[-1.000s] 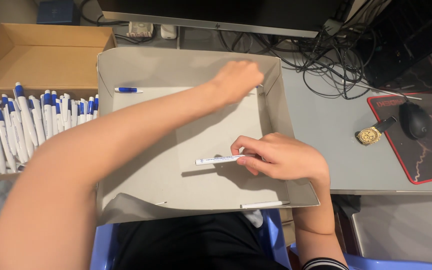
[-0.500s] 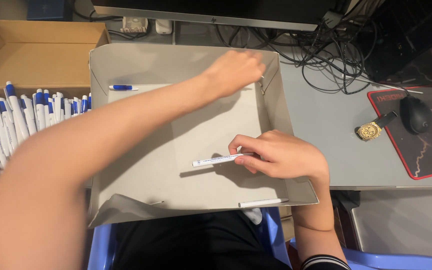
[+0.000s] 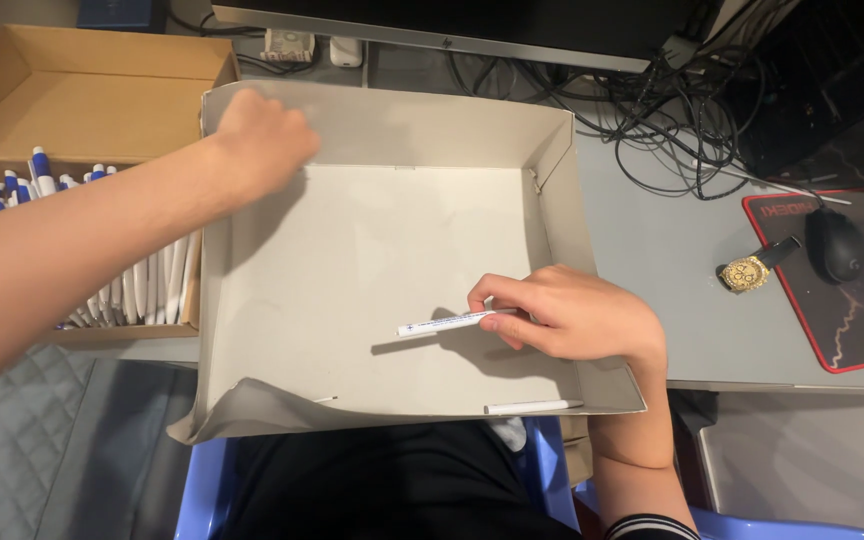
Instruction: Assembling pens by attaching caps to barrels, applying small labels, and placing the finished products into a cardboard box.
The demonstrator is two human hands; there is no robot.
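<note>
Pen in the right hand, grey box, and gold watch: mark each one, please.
Pen (image 3: 447, 322), head view, middle of the white barrel.
Grey box (image 3: 392, 125), head view, bare far wall.
Gold watch (image 3: 744, 272), head view, on the dial.

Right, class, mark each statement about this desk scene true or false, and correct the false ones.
1. The right hand holds a white pen barrel. True.
2. The left hand is at the grey tray's near right corner. False: it is at the far left corner.
3. The cardboard box holds blue-capped pens. True.
4. The wristwatch lies inside the tray. False: it lies on the desk beside the mouse pad.
</note>
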